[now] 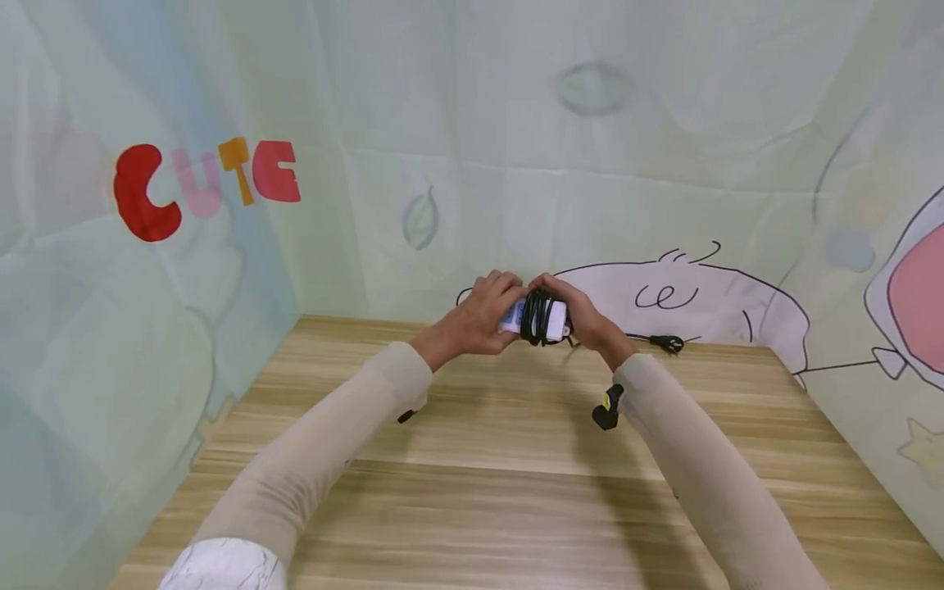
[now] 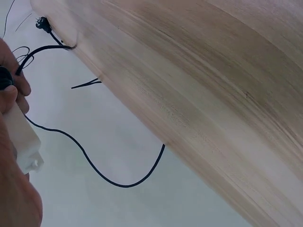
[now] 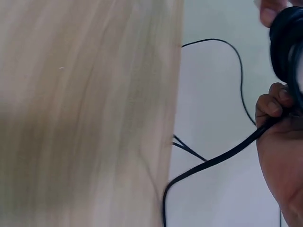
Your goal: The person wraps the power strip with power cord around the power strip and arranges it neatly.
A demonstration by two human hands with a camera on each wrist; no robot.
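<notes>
Both hands hold a white power strip [image 1: 558, 320] up near the back edge of the table. Black cord [image 1: 537, 317] is wound in several loops around its middle. My left hand [image 1: 483, 315] grips the left end, fingers over the top and thumb below. On the other side, my right hand [image 1: 581, 313] curls around the wound part; in the right wrist view, the loose cord [image 3: 213, 161] runs out from its fingers. That length leads to a black plug [image 1: 667, 343], which lies at the table's back edge, right of the hands.
The wood-grain table [image 1: 472, 508] meets a pale printed cloth wall [image 1: 457, 213] at the back. Similar cloth stands at left, with the letters CUTE, and at right. Thin black lines on the cloth are drawn outlines. A black device [image 1: 608, 407] hangs at the right wrist.
</notes>
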